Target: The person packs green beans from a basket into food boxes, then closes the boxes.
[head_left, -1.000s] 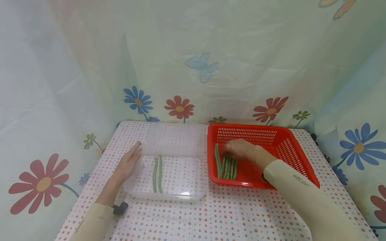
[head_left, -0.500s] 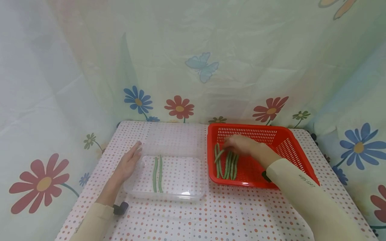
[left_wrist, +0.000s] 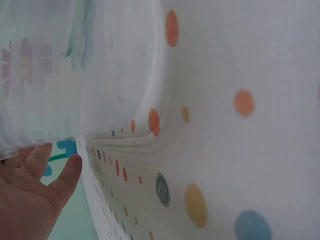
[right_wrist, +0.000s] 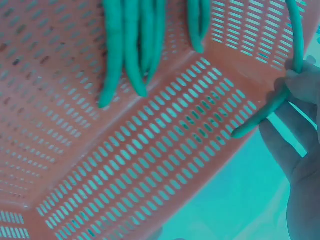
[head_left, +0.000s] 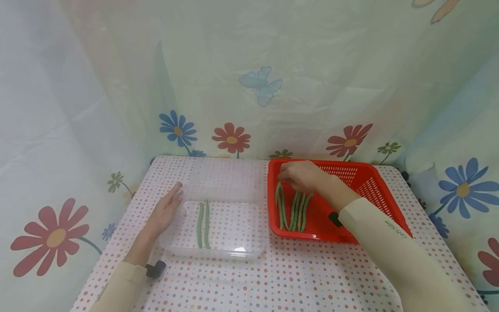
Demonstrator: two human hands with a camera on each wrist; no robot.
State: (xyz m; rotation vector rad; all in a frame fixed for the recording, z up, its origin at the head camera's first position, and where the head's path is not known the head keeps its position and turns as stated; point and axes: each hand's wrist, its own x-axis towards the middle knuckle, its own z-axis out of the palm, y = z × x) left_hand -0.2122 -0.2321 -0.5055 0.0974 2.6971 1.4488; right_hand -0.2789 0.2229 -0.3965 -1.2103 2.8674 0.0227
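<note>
Green and slender, one bean [right_wrist: 270, 106] is pinched by the right hand [head_left: 306, 174] at the back-left of the red basket [head_left: 320, 223], long axis roughly near-to-far; the left hand [head_left: 165, 212], straight-fingered and farther off, sits left of the basket, beside the clear box [head_left: 212, 255].

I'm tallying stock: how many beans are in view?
9: two beans in the box, six lying in the basket, one in the right hand; others may be hidden.

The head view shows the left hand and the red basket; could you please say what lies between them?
The clear box lies there, holding two green beans, as the head view shows.
</note>
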